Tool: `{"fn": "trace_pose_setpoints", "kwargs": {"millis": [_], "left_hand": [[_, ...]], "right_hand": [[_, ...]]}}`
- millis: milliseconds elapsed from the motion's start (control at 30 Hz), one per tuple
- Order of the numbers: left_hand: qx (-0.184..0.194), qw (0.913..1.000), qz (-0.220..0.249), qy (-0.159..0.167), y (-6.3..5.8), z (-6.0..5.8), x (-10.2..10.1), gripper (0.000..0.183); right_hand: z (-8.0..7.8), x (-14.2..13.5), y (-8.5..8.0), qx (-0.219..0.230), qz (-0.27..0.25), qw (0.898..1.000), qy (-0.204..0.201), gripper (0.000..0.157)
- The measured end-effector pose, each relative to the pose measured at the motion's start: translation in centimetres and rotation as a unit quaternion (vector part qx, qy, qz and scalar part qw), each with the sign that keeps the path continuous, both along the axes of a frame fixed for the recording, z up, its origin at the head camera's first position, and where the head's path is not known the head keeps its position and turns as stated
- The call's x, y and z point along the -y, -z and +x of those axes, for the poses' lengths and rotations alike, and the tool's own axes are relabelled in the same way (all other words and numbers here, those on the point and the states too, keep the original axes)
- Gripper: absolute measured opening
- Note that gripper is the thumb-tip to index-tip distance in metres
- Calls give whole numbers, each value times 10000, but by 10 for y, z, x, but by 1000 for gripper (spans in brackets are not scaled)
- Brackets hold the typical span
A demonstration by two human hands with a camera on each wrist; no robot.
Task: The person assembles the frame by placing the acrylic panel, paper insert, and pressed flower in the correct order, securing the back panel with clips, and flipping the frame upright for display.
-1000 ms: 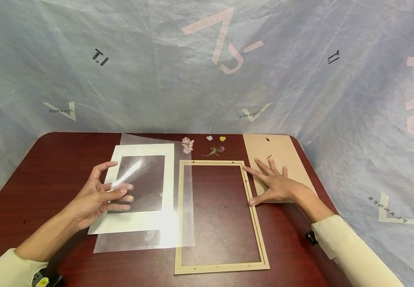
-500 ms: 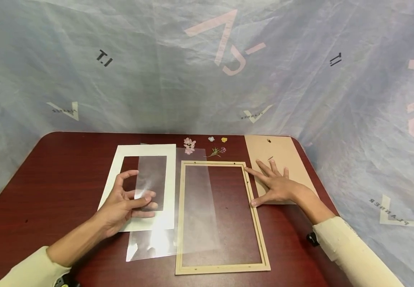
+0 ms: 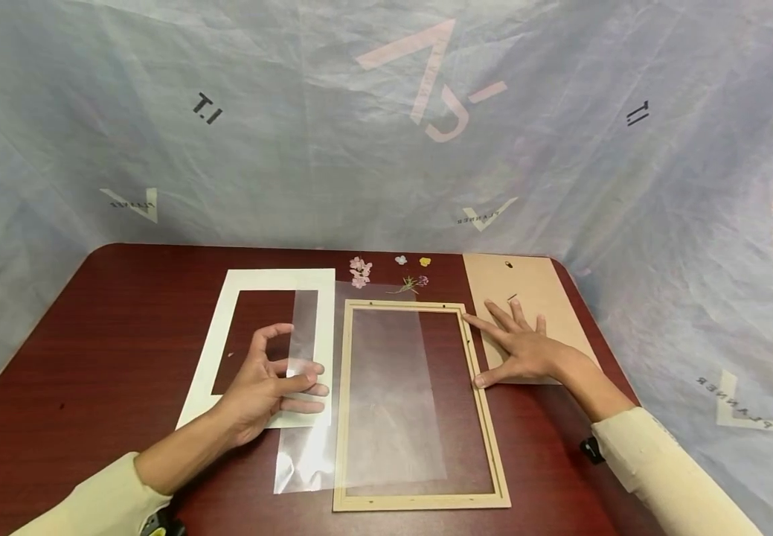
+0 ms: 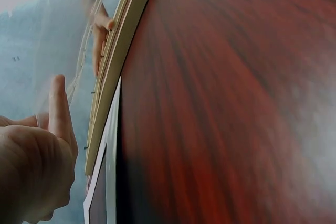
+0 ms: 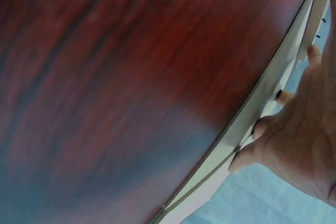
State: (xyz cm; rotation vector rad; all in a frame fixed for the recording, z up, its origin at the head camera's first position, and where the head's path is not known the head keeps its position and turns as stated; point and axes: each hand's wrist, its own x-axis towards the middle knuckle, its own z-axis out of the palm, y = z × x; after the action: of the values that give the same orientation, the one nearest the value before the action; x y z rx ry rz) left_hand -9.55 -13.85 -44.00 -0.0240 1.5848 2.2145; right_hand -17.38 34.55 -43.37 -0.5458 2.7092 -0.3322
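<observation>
In the head view my left hand (image 3: 262, 394) pinches the left edge of a clear plastic sheet (image 3: 386, 409) between thumb and fingers. The sheet hangs over the wooden picture frame (image 3: 426, 503) and part of the white mat (image 3: 279, 279). In the left wrist view the clear sheet (image 4: 58, 35) rises tilted from the fingers above the frame (image 4: 121, 45). My right hand (image 3: 523, 350) lies spread, its thumb and forefinger at the frame's right rail and its other fingers over a tan backing board (image 3: 536, 279). The right wrist view shows that hand (image 5: 299, 135) from low down.
Behind the frame lie a pink pressed flower (image 3: 360, 272), a purple flower sprig (image 3: 413, 284), a small blue flower (image 3: 401, 260) and a yellow one (image 3: 425, 261). A grey printed curtain (image 3: 292, 164) stands around the dark red table (image 3: 125, 335).
My left hand has carried the clear sheet rightward from over the white mat until it mostly overlaps the picture frame. My right hand keeps its place.
</observation>
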Motion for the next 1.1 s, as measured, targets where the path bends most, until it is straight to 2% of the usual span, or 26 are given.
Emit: {"fn": "trace_pose_setpoints", "kwargs": {"millis": [567, 900, 1100], "left_hand": [[70, 9997, 44, 223, 7, 3, -52, 94], [251, 9993, 22, 271, 11, 2, -69, 92], [226, 9995, 32, 230, 13, -2, -73, 90]], "right_hand": [[-1, -2, 0, 48, -33, 10000, -10, 122], [-1, -2, 2, 24, -4, 10000, -12, 123], [-2, -1, 2, -22, 13, 10000, -28, 124]]}}
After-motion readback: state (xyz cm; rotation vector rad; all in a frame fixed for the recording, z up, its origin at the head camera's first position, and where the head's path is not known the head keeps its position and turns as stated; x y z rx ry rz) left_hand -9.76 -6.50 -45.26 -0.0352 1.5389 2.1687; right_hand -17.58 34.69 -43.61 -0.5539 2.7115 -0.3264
